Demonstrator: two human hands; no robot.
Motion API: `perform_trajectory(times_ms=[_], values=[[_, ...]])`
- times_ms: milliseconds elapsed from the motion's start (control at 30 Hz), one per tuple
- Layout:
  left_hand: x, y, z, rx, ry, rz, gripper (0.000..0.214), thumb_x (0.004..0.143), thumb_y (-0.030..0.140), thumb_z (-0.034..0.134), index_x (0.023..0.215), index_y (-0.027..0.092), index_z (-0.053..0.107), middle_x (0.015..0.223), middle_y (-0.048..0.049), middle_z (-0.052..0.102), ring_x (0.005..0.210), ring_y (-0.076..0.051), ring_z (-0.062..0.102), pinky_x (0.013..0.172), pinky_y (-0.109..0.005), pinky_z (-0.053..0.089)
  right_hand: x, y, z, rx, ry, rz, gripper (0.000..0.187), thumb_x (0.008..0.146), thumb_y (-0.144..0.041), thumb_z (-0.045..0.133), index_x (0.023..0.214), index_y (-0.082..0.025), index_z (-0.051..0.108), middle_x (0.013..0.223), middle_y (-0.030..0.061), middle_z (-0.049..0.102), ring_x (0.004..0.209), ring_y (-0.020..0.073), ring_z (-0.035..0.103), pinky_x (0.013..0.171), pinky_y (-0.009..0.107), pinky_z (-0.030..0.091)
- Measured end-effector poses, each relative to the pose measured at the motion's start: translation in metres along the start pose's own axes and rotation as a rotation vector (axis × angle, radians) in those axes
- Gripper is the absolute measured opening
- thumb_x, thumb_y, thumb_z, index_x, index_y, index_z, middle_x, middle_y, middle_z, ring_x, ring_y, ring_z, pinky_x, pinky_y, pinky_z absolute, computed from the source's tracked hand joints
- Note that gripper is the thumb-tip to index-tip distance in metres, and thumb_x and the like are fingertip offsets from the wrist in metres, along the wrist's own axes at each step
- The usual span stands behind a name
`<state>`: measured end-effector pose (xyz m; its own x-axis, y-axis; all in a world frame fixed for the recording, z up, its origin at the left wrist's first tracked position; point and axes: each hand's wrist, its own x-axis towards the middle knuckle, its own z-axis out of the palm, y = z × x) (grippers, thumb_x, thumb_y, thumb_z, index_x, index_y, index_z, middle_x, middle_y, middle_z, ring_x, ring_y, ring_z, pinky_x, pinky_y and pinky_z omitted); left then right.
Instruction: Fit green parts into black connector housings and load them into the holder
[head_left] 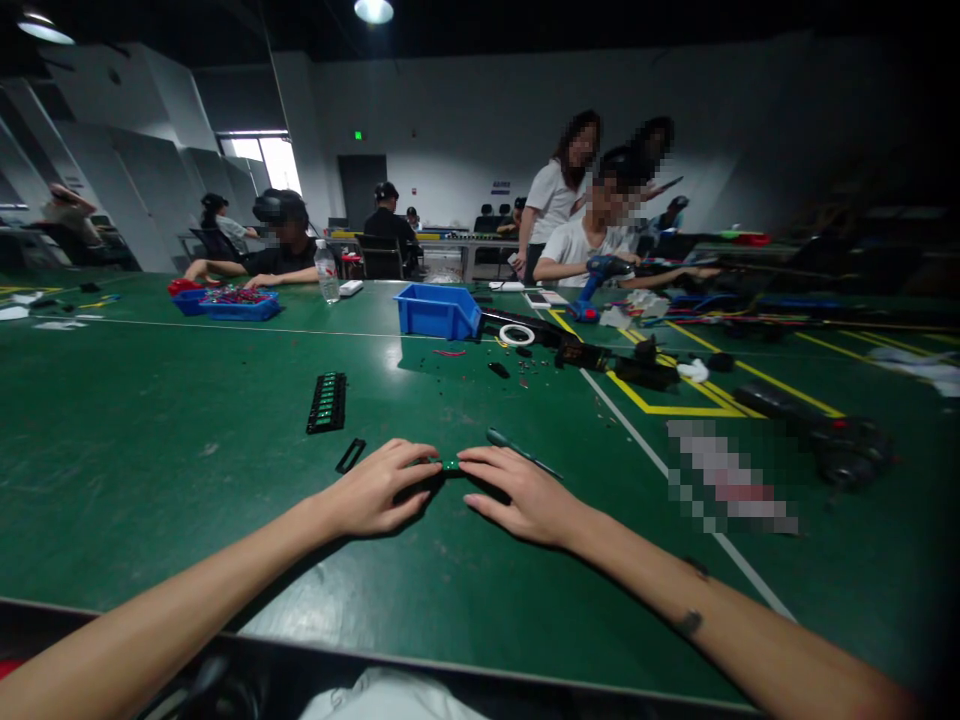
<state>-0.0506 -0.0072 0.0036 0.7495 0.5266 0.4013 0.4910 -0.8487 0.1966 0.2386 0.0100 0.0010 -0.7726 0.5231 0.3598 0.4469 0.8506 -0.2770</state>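
Note:
My left hand (379,489) and my right hand (520,490) rest on the green table (150,450), fingertips meeting over a small green part (450,465) that both pinch between them. A thin grey tool (517,450) lies just beyond my right hand. A small black strip (350,455) lies left of my left hand, and a black tray of green parts (328,402) sits further back.
A blue bin (437,310), a white tape ring (517,334) and black tools (600,355) lie mid-table. Blue trays (229,302) and a water bottle (327,272) stand at the far left. Other people sit and stand across the table. A dark tool (825,435) lies right.

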Motion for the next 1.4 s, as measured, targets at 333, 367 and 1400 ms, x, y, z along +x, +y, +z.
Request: perform_trajectory(times_ms=[333,367,1400], values=[[-0.0043,-0.0038,0.0035,-0.009,0.027,-0.001,0.052,0.098,0.024,0.054,0.15,0.018,0.047,0.144,-0.0183,0.054,0.128,-0.029,0.056,0.108,-0.045,0.048,-0.0008,-0.0005,-0.0001,0.023,0.029,0.013,0.046,0.101,-0.04,0.058,0.143,-0.021,0.058,0.143,0.0132,0.061,0.132,0.0265,0.058,0.113,0.046,0.047],[-0.0044,-0.004,0.0035,-0.012,0.023,-0.001,0.052,0.099,0.025,0.054,0.15,0.018,0.047,0.144,-0.0183,0.054,0.128,-0.029,0.056,0.108,-0.046,0.048,-0.0009,-0.0004,0.0001,0.03,0.033,0.014,0.046,0.101,-0.04,0.058,0.143,-0.021,0.057,0.143,0.0131,0.062,0.132,0.0265,0.058,0.114,0.046,0.047],[-0.0052,-0.005,0.0017,-0.068,0.018,0.066,0.055,0.098,0.028,0.055,0.151,0.02,0.045,0.145,-0.0189,0.056,0.13,-0.03,0.056,0.11,-0.049,0.046,-0.0027,0.0003,0.0032,0.219,0.047,0.021,0.049,0.097,-0.035,0.065,0.143,-0.02,0.055,0.145,0.0155,0.058,0.137,0.0271,0.054,0.117,0.048,0.045]])
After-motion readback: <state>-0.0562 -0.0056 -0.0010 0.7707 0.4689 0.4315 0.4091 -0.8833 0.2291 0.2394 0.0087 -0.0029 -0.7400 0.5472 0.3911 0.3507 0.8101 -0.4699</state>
